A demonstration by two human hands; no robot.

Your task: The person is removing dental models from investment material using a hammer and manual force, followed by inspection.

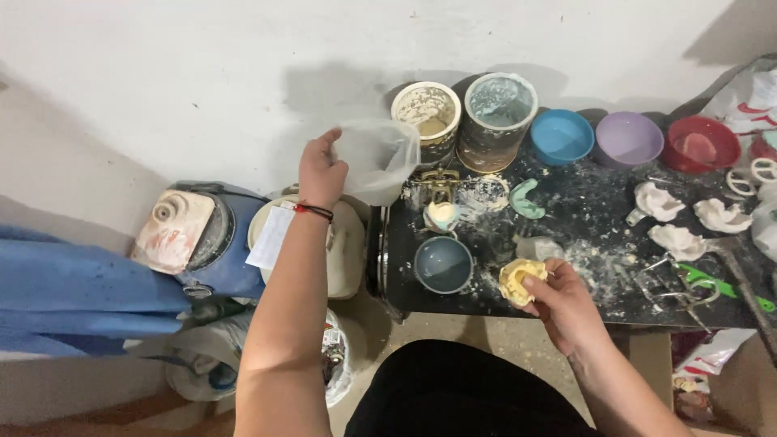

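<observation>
Head camera, looking down at a person's two bare arms over a dusty black worktable (583, 210) set against a white wall.

The left hand (321, 171) is raised near the table's left edge, its fingers pinched together on the rim of a thin, clear plastic bag (379, 160), which hangs open and crumpled just left of two tall, plaster-smeared tubs (461, 121). A dark cord bracelet (315, 211) circles that wrist.

The right hand (558, 299) sits low at the table's front edge, fingers and thumb closed around a pale yellow dental cast (518, 279) shaped like an arch of teeth. The cast is held just above the table, just beside a small grey rubber mixing bowl (443, 264).

Along the back of the table stand a blue bowl (562, 136), a lilac bowl (628, 139) and a red bowl (700, 143). White plaster casts (678, 218) lie at the right, well apart from the hands, with a green-handled tool (712, 285) near them. White powder dusts the tabletop.

Left of the table stand a blue machine (212, 235) and a white lidded bucket (340, 243) below the left forearm.
</observation>
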